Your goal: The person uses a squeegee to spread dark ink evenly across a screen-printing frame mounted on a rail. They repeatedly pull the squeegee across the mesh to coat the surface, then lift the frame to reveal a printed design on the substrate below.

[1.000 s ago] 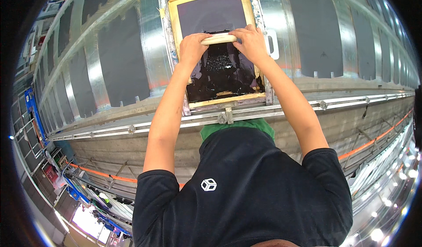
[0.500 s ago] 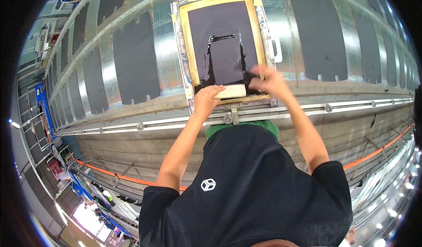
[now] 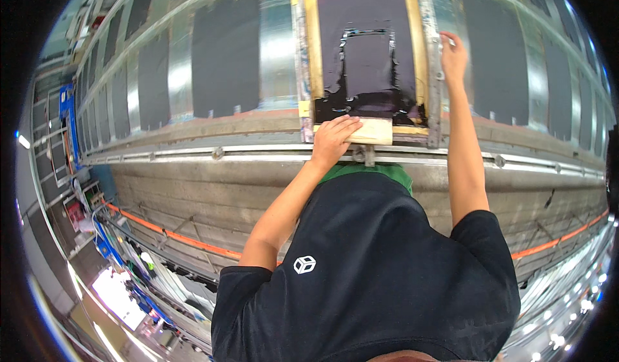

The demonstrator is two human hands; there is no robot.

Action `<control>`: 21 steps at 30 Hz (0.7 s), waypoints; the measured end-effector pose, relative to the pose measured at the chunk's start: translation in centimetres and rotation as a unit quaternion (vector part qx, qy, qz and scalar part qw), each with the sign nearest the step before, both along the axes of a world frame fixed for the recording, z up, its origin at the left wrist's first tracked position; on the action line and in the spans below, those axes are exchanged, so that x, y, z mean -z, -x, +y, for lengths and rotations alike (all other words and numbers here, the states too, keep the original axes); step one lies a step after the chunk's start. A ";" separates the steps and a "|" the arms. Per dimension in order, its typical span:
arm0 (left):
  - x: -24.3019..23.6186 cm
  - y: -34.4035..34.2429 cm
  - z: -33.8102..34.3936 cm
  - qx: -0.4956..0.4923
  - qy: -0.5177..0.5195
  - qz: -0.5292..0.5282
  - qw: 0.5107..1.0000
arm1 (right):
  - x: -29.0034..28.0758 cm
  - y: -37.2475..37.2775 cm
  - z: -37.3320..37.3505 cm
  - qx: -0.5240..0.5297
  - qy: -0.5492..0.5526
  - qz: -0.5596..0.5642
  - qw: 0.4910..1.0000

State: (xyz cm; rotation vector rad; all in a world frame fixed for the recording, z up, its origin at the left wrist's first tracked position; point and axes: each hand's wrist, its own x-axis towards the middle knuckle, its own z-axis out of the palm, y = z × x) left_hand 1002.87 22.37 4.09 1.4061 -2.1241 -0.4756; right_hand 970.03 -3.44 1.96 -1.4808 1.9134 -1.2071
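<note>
A silkscreen frame (image 3: 433,72) lies on the long table in front of me, with yellow tape round its dark mesh (image 3: 369,10). Wet black ink (image 3: 335,104) pools at the mesh's near end and traces a rectangular outline farther up. My left hand (image 3: 333,137) is closed over the left part of a pale wooden squeegee (image 3: 375,132), which rests across the frame's near end. At the frame's right side, my right hand (image 3: 454,56) has its fingers curled round the side handle, which it hides.
Dark grey panels (image 3: 225,52) lie in a row along the shiny table on both sides of the frame. A metal rail (image 3: 271,154) with fittings runs along the table's near edge, close to my body. An orange pipe (image 3: 174,234) runs behind me on the left.
My right hand has moved from the squeegee's right end out to the frame's right side. The left hand stays on the squeegee. The frame sits slightly farther right between the grey panels.
</note>
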 end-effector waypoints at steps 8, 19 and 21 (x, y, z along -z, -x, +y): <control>-3.5 -15.6 0.6 -0.126 -0.063 0.149 0.979 | -0.1 -17.8 2.3 -0.018 0.019 -0.090 0.996; -2.4 -41.9 0.3 -0.326 -0.222 0.143 0.908 | 0.3 -39.4 6.3 -0.025 -0.043 -0.102 0.994; -1.7 -43.2 -0.3 -0.292 -0.267 0.127 0.910 | 0.2 -40.4 6.4 -0.026 -0.052 -0.105 0.993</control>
